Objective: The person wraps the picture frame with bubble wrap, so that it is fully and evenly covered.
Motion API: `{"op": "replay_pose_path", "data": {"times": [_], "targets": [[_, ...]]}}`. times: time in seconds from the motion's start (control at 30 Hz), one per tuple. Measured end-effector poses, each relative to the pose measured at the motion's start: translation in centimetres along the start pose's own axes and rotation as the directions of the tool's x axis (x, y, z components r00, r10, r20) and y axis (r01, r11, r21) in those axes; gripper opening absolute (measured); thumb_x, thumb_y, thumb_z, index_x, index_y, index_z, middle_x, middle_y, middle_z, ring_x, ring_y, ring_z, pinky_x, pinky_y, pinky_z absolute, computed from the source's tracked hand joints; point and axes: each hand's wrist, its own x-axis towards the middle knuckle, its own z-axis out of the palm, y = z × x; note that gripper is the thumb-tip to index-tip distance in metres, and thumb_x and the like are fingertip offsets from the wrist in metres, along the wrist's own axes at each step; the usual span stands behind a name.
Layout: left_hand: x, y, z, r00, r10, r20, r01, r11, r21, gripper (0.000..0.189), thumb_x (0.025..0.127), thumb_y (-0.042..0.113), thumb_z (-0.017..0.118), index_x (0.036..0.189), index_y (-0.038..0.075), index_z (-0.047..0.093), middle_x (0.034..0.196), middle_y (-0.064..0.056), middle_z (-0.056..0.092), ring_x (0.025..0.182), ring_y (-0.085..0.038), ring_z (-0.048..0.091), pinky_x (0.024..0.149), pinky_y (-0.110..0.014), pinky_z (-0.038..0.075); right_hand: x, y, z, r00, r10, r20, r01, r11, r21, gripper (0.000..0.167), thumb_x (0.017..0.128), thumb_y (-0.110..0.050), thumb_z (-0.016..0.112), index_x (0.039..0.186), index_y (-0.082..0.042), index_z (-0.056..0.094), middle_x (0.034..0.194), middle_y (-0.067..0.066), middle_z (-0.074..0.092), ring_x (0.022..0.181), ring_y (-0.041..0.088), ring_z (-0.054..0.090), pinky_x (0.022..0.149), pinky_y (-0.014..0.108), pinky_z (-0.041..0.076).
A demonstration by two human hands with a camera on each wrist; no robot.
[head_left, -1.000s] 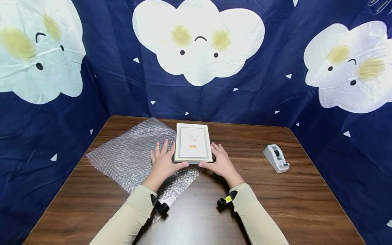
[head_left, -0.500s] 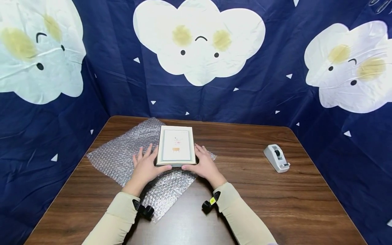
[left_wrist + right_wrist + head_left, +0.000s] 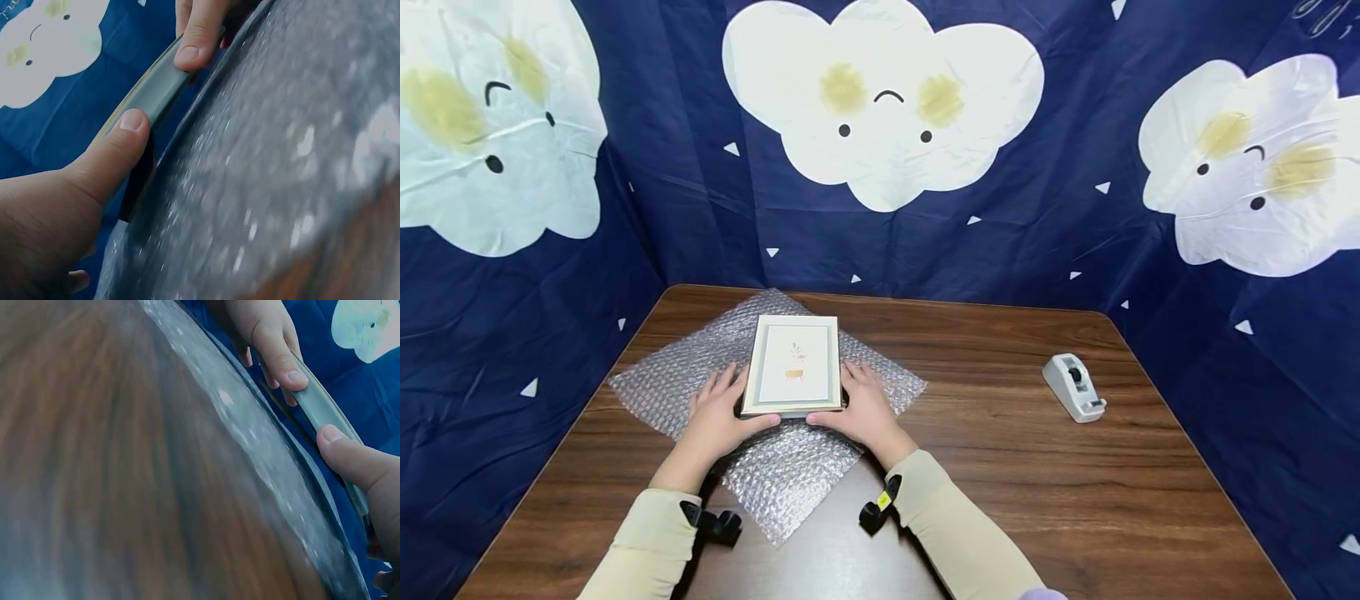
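A picture frame [image 3: 795, 367] with a cream border and a small drawing of an orange planter lies between both hands in the head view. My left hand [image 3: 711, 423] grips its left side, thumb on the near edge. The right hand [image 3: 863, 410] holds the right side the same way. Beneath it spreads a sheet of bubble wrap [image 3: 782, 496], with one corner towards me. In the left wrist view, the frame's grey-green edge [image 3: 156, 90] shows under both thumbs, above the bubble wrap with a dark gap between. Fingers under the frame are mostly hidden.
A white tape dispenser [image 3: 1073, 387] stands on the right of the brown wooden table [image 3: 1000, 467]. Dark blue cloth [image 3: 685, 208] with printed clouds hangs behind the table and along both sides.
Both hands have carried the picture frame left and slightly towards me, from the bubble wrap's right part to over its middle. The wrap and the tape dispenser have stayed put.
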Motion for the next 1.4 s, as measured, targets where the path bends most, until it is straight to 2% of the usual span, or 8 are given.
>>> {"op": "replay_pose_path", "data": {"times": [0.23,0.5,0.9,1.2,1.4], "targets": [[-0.6,-1.4,-0.5,1.0,-0.011,0.016,0.011,1.0,-0.011,0.115,0.077,0.069,0.074,0.157,-0.001,0.03,0.159,-0.035,0.022,0.143,-0.061,0.015,0.107,-0.08,0.009,0.4,-1.5,0.6,1.0,0.01,0.007,-0.01,0.999,-0.041,0.112,0.073,-0.074,0.075,0.157,-0.009,0.037,0.16,0.012,0.039,0.149,0.041,0.027,0.12,0.055,0.023],[-1.1,-2.1,-1.1,0.999,-0.038,0.007,0.038,0.999,-0.017,0.114,0.077,0.067,0.076,0.157,0.0,0.029,0.159,-0.036,0.021,0.142,-0.064,0.013,0.107,-0.081,0.006,0.7,-2.5,0.8,0.999,0.017,0.038,-0.017,1.0,-0.019,0.114,0.073,-0.075,0.074,0.157,-0.006,0.036,0.16,0.013,0.038,0.15,0.04,0.025,0.122,0.053,0.021],[-1.7,-3.3,-1.6,0.999,-0.042,-0.029,0.042,0.999,-0.006,0.112,0.076,0.066,0.078,0.157,0.004,0.033,0.16,-0.033,0.02,0.143,-0.064,0.007,0.108,-0.08,0.001,1.1,-3.1,1.9,0.999,-0.03,0.04,0.032,0.998,-0.049,0.114,0.075,-0.075,0.073,0.157,-0.005,0.035,0.161,0.013,0.037,0.15,0.041,0.026,0.121,0.053,0.022],[-2.0,-3.8,-1.9,0.998,-0.061,0.001,0.061,0.998,0.001,0.113,0.076,0.069,0.076,0.158,0.007,0.03,0.163,-0.03,0.016,0.145,-0.063,0.001,0.107,-0.081,-0.003,1.2,-3.5,2.2,0.998,-0.044,0.049,0.048,0.995,-0.091,0.114,0.074,-0.077,0.071,0.156,-0.005,0.037,0.16,0.013,0.037,0.15,0.04,0.025,0.122,0.053,0.019],[-2.3,-4.4,-1.5,0.996,-0.077,0.048,0.076,0.997,0.032,0.114,0.075,0.074,0.073,0.159,0.011,0.03,0.162,-0.034,0.011,0.145,-0.063,-0.002,0.107,-0.079,-0.008,0.8,-3.6,2.3,0.994,-0.027,0.107,0.044,0.987,-0.156,0.112,0.078,-0.08,0.064,0.157,-0.006,0.036,0.163,0.01,0.033,0.152,0.038,0.021,0.123,0.052,0.017]]}}
